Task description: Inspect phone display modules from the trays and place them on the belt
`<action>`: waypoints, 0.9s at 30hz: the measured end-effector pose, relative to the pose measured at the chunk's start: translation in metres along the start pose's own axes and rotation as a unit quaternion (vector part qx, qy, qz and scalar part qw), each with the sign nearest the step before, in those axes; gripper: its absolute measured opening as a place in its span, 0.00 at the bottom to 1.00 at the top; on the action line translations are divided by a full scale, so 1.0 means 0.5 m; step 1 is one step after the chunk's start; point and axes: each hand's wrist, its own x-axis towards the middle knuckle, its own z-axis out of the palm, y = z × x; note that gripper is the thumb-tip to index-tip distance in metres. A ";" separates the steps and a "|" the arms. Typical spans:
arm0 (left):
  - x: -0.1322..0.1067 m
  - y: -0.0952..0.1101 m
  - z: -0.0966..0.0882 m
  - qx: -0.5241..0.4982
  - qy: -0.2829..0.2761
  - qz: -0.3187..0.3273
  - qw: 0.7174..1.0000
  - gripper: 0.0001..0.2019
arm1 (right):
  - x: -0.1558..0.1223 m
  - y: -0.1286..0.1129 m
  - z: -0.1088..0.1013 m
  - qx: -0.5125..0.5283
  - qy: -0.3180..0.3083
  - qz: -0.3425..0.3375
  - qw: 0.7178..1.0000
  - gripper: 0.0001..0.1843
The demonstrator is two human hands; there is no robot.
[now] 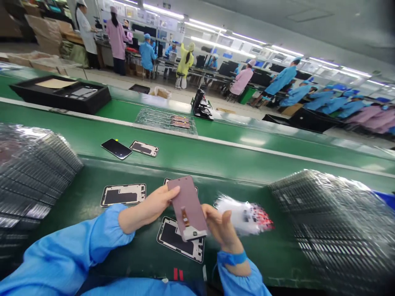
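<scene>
My left hand (157, 204) is closed on a phone display panel (189, 207), its thumb lying over the panel's upper left edge. The panel is tilted, its brownish back towards me, with a flex cable and a pale strip at the lower end. At its right edge is my right hand (224, 230), thumb raised and apart from the fingers; some fingertips are near or touching the edge. Below the panel lies a phone frame (173, 236), partly covered. Another frame (123, 195) rests to the left, and a third (167, 181) is mostly hidden behind the panel.
Stacks of clear plastic trays stand at left (46, 164) and right (333, 213). A bundle of clear strips with red ends (243, 216) lies right. On the green conveyor (234, 148) are a dark phone screen (116, 149) and a frame (144, 148). A black bin (92, 100) stands beyond.
</scene>
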 end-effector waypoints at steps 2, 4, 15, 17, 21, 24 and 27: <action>0.022 -0.001 0.013 0.067 -0.059 0.029 0.996 0.20 | 0.023 0.008 0.066 0.155 -0.156 0.057 0.974 0.51; 0.056 0.015 -0.001 0.228 -0.087 0.064 0.968 0.23 | 0.045 0.013 0.098 0.238 -0.196 0.069 0.949 0.50; 0.286 0.249 -0.360 0.691 0.259 0.031 0.674 0.28 | 0.097 0.020 0.058 0.321 -0.108 0.068 0.938 0.40; 0.299 0.259 -0.398 0.716 0.276 0.012 0.641 0.24 | 0.098 0.025 0.058 0.320 -0.116 0.084 0.937 0.42; 0.315 0.274 -0.435 0.747 0.277 -0.005 0.605 0.23 | 0.096 0.025 0.055 0.327 -0.112 0.079 0.935 0.43; 0.309 0.285 -0.443 0.762 0.246 0.023 0.599 0.35 | 0.091 0.013 0.054 0.324 -0.085 0.064 0.940 0.40; 0.272 0.288 -0.439 0.771 0.219 0.084 0.593 0.44 | 0.084 -0.008 0.060 0.312 -0.053 0.045 0.948 0.38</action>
